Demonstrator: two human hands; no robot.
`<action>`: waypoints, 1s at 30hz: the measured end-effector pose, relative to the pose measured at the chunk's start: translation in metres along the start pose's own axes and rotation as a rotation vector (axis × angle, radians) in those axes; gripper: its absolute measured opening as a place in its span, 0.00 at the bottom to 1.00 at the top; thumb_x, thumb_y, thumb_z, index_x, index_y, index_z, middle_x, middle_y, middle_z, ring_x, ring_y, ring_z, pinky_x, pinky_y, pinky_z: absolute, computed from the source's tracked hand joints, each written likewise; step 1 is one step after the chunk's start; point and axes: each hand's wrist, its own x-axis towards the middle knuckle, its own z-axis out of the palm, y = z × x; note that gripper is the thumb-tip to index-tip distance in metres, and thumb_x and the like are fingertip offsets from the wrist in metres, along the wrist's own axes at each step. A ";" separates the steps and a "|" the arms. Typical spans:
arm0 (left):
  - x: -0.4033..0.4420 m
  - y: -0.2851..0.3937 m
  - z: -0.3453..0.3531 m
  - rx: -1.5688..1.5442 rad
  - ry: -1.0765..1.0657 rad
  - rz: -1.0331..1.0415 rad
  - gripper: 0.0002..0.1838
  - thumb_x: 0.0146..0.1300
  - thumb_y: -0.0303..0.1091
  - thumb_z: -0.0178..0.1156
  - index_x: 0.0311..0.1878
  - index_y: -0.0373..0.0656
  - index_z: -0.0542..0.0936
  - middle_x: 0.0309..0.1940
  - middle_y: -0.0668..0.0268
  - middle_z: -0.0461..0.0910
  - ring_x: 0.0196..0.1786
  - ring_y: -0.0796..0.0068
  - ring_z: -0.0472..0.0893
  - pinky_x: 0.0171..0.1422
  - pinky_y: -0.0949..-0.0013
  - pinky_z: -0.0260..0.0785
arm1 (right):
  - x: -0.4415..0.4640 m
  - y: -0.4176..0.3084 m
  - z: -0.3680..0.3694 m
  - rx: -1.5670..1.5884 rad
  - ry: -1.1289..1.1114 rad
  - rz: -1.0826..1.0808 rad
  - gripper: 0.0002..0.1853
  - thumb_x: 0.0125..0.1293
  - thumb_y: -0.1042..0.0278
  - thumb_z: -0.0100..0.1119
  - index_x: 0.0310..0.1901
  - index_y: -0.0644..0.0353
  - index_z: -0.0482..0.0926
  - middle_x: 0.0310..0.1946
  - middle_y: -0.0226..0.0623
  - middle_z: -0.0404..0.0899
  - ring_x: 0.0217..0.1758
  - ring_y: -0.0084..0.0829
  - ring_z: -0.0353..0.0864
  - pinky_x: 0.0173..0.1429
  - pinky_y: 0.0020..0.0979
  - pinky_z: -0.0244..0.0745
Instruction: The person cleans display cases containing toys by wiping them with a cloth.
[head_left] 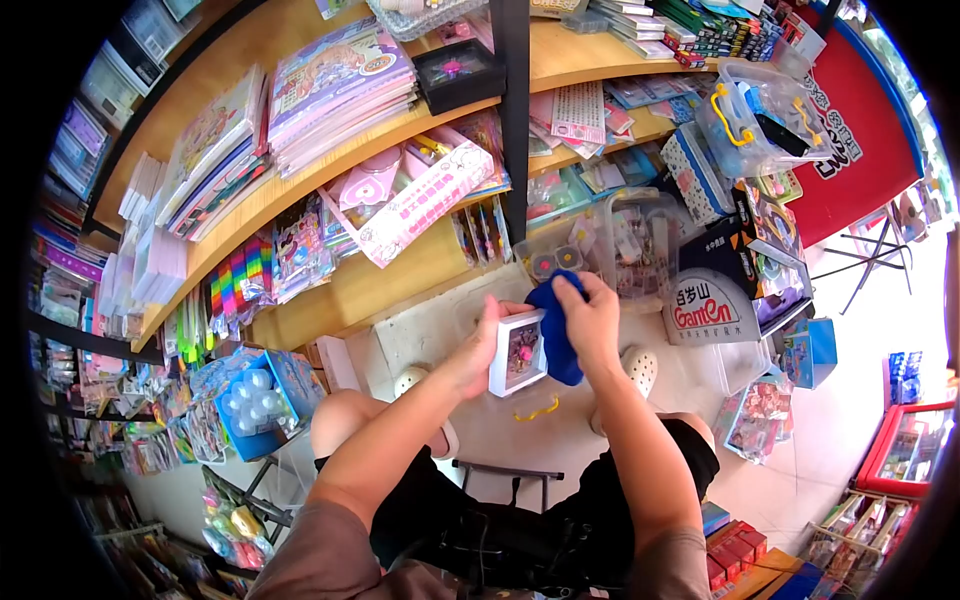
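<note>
My left hand [480,350] is closed on the left side of a small white box frame [497,372] with a clear front. Inside the frame shows a dark picture with a pink flower-like piece. In my right hand [592,322] is a bunched blue cloth [560,350], pinched at its top and hanging against the frame's right edge. Both are held above the floor, between my knees. Just beyond my hands stands a clear plastic bin [640,250] with small packaged items. A yellow handle [537,410] lies on the floor below the frame.
Wooden shelves with stacked books [340,90] and a pink-white box [425,205] curve along the left and front. A Ganten carton [710,310] stands at the right, below a clear tub [765,115] with yellow handles. A blue box of clear balls [255,405] is at left.
</note>
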 end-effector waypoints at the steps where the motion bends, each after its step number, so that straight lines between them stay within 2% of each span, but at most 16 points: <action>1: -0.002 0.007 0.001 -0.024 -0.010 -0.008 0.40 0.60 0.73 0.29 0.55 0.47 0.67 0.48 0.63 0.75 0.51 0.71 0.76 0.56 0.62 0.72 | 0.006 0.003 -0.005 0.161 0.025 0.087 0.11 0.62 0.66 0.58 0.35 0.67 0.79 0.26 0.32 0.78 0.28 0.20 0.74 0.34 0.25 0.69; 2: -0.005 0.014 0.004 -0.051 -0.020 -0.014 0.40 0.60 0.73 0.28 0.55 0.47 0.67 0.49 0.63 0.75 0.51 0.71 0.76 0.56 0.62 0.72 | 0.011 0.006 -0.010 0.287 0.037 0.161 0.11 0.64 0.65 0.57 0.37 0.66 0.78 0.27 0.27 0.76 0.28 0.16 0.70 0.33 0.21 0.66; 3: -0.009 0.021 0.007 -0.080 -0.029 -0.022 0.39 0.60 0.73 0.28 0.54 0.47 0.67 0.49 0.63 0.75 0.52 0.71 0.76 0.56 0.61 0.73 | 0.014 0.003 -0.016 0.350 0.039 0.181 0.12 0.65 0.64 0.56 0.42 0.66 0.77 0.34 0.30 0.79 0.34 0.20 0.76 0.40 0.22 0.71; 5: -0.011 0.027 0.008 -0.097 -0.049 -0.015 0.40 0.59 0.74 0.28 0.54 0.48 0.67 0.50 0.64 0.74 0.53 0.70 0.76 0.56 0.58 0.74 | 0.014 -0.005 -0.028 0.494 0.041 0.212 0.13 0.66 0.63 0.55 0.42 0.66 0.77 0.34 0.31 0.79 0.35 0.22 0.77 0.42 0.23 0.72; 6: -0.011 0.028 0.006 -0.104 -0.049 -0.014 0.40 0.58 0.74 0.28 0.54 0.48 0.67 0.50 0.64 0.75 0.53 0.70 0.76 0.56 0.58 0.74 | 0.009 -0.019 -0.032 0.576 -0.018 0.231 0.14 0.66 0.61 0.54 0.45 0.64 0.75 0.36 0.32 0.79 0.37 0.24 0.78 0.44 0.25 0.73; 9: -0.012 0.028 0.006 -0.123 -0.041 -0.024 0.41 0.57 0.75 0.28 0.54 0.48 0.67 0.49 0.64 0.75 0.52 0.71 0.77 0.56 0.60 0.74 | 0.001 -0.031 -0.030 0.554 -0.128 0.175 0.17 0.66 0.58 0.55 0.49 0.62 0.71 0.39 0.34 0.77 0.41 0.23 0.76 0.46 0.26 0.73; 10: -0.012 0.028 0.006 -0.129 -0.038 -0.029 0.41 0.57 0.75 0.28 0.54 0.48 0.67 0.49 0.64 0.75 0.52 0.71 0.77 0.56 0.61 0.74 | -0.001 -0.022 -0.028 0.378 -0.225 0.130 0.21 0.65 0.58 0.57 0.54 0.61 0.67 0.44 0.35 0.75 0.44 0.25 0.75 0.48 0.27 0.72; 11: -0.009 0.024 0.004 -0.097 -0.038 -0.001 0.42 0.57 0.76 0.29 0.54 0.48 0.67 0.49 0.64 0.75 0.51 0.72 0.77 0.56 0.61 0.73 | -0.002 -0.007 -0.020 0.078 -0.222 0.020 0.19 0.64 0.62 0.58 0.50 0.65 0.67 0.42 0.41 0.74 0.43 0.34 0.75 0.49 0.32 0.70; 13: -0.002 0.013 0.001 -0.032 -0.039 0.053 0.43 0.56 0.76 0.29 0.54 0.46 0.66 0.48 0.64 0.74 0.51 0.72 0.76 0.56 0.61 0.72 | -0.016 0.015 0.007 -0.381 -0.001 -0.444 0.16 0.63 0.66 0.57 0.44 0.68 0.66 0.39 0.50 0.70 0.41 0.46 0.72 0.47 0.39 0.68; 14: -0.003 0.011 0.003 -0.023 -0.028 0.050 0.41 0.56 0.76 0.29 0.52 0.47 0.67 0.45 0.66 0.75 0.48 0.76 0.77 0.53 0.64 0.73 | -0.022 0.018 0.015 -0.372 0.034 -0.426 0.15 0.62 0.67 0.57 0.42 0.68 0.65 0.38 0.53 0.68 0.40 0.50 0.70 0.46 0.42 0.67; 15: -0.003 0.009 0.004 0.005 -0.004 0.048 0.41 0.56 0.76 0.29 0.53 0.48 0.67 0.46 0.66 0.75 0.49 0.76 0.76 0.54 0.65 0.73 | -0.026 0.016 0.021 -0.363 0.070 -0.407 0.14 0.62 0.68 0.56 0.40 0.69 0.64 0.37 0.56 0.66 0.39 0.54 0.68 0.46 0.44 0.66; 17: -0.003 0.007 0.006 0.056 0.041 0.051 0.42 0.56 0.76 0.28 0.54 0.49 0.66 0.48 0.66 0.74 0.50 0.76 0.76 0.55 0.66 0.72 | -0.031 0.010 0.025 -0.350 0.022 -0.392 0.14 0.62 0.68 0.57 0.40 0.69 0.64 0.38 0.55 0.67 0.40 0.54 0.69 0.45 0.44 0.66; 18: -0.003 0.008 0.011 0.093 0.059 0.037 0.44 0.55 0.77 0.27 0.60 0.50 0.64 0.54 0.65 0.73 0.55 0.73 0.75 0.59 0.65 0.70 | -0.034 0.008 0.026 -0.336 -0.010 -0.374 0.14 0.61 0.68 0.57 0.40 0.69 0.64 0.38 0.55 0.67 0.40 0.54 0.69 0.45 0.44 0.66; 21: -0.004 0.010 0.011 0.084 0.024 -0.016 0.46 0.56 0.77 0.26 0.65 0.50 0.61 0.58 0.63 0.70 0.60 0.70 0.72 0.63 0.63 0.67 | -0.038 0.004 0.028 -0.337 -0.056 -0.351 0.14 0.61 0.68 0.57 0.40 0.68 0.64 0.37 0.53 0.67 0.39 0.54 0.71 0.42 0.43 0.67; 26: -0.006 0.008 0.010 0.097 0.041 -0.026 0.44 0.59 0.75 0.26 0.64 0.48 0.63 0.58 0.62 0.71 0.61 0.69 0.71 0.64 0.62 0.65 | -0.042 -0.001 0.023 -0.384 -0.088 -0.470 0.14 0.58 0.68 0.59 0.38 0.66 0.66 0.35 0.49 0.68 0.37 0.52 0.72 0.38 0.43 0.68; 30: -0.005 0.004 0.007 0.128 0.095 -0.002 0.42 0.61 0.73 0.26 0.62 0.48 0.65 0.56 0.62 0.72 0.59 0.69 0.72 0.63 0.62 0.67 | -0.046 -0.011 0.021 -0.504 -0.167 -0.480 0.14 0.52 0.69 0.62 0.37 0.62 0.68 0.35 0.46 0.69 0.37 0.50 0.73 0.37 0.44 0.70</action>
